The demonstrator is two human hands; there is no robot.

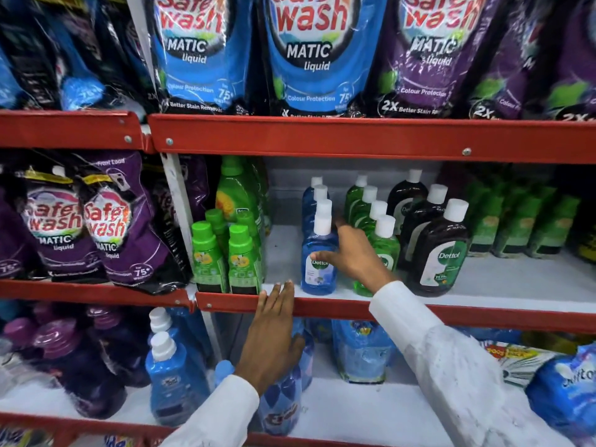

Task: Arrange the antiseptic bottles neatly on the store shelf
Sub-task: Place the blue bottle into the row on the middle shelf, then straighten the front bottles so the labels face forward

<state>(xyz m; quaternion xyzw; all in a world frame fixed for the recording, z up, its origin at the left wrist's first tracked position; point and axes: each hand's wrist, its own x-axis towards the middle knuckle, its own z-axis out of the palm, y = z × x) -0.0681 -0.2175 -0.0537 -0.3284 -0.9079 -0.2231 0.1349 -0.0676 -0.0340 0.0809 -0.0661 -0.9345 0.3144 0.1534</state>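
At twelve o'clock, the blue pouches read "Safe wash MATIC liquid", "Colour Protection", "75". At one o'clock a purple pouch adds "2X Better Stain". Near centre, the blue bottle and at three o'clock the dark bottle read "Dettol".

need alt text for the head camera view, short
A person's right hand touches the front blue antiseptic bottle on the middle store shelf, where blue, green and dark bottles stand in rows. The left hand rests flat on the shelf's red edge.
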